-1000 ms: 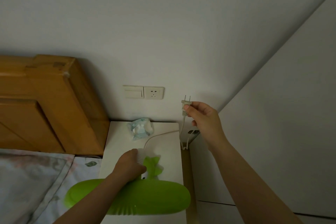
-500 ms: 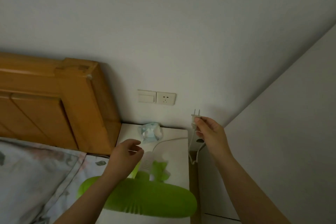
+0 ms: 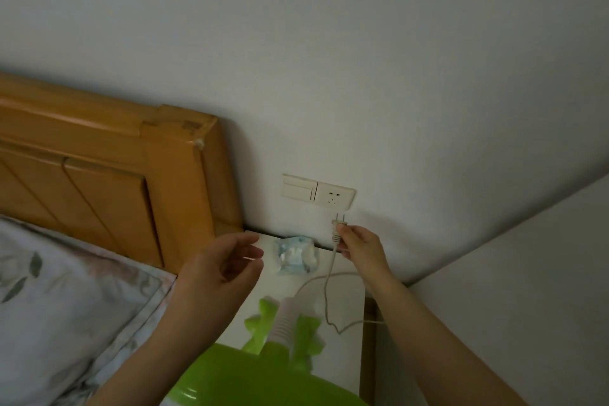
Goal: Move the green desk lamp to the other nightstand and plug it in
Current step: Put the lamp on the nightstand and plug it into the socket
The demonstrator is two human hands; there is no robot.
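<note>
The green desk lamp (image 3: 263,379) stands on the white nightstand (image 3: 346,293), its shade at the bottom edge and its ribbed white neck rising behind. My right hand (image 3: 361,245) pinches the white two-pin plug (image 3: 339,223), pins up, just below the wall socket (image 3: 334,198). The cord (image 3: 326,293) hangs from the plug and loops over the nightstand's right edge. My left hand (image 3: 220,269) hovers above the nightstand's left side, fingers apart, holding nothing.
A light switch (image 3: 298,188) sits left of the socket. A crumpled blue-white packet (image 3: 295,255) lies at the nightstand's back. The wooden headboard (image 3: 131,175) and a floral pillow (image 3: 59,300) fill the left. A white wall or cabinet side (image 3: 527,273) closes the right.
My left hand has let go of the lamp and risen above the nightstand. My right hand has carried the plug left and closer to the socket.
</note>
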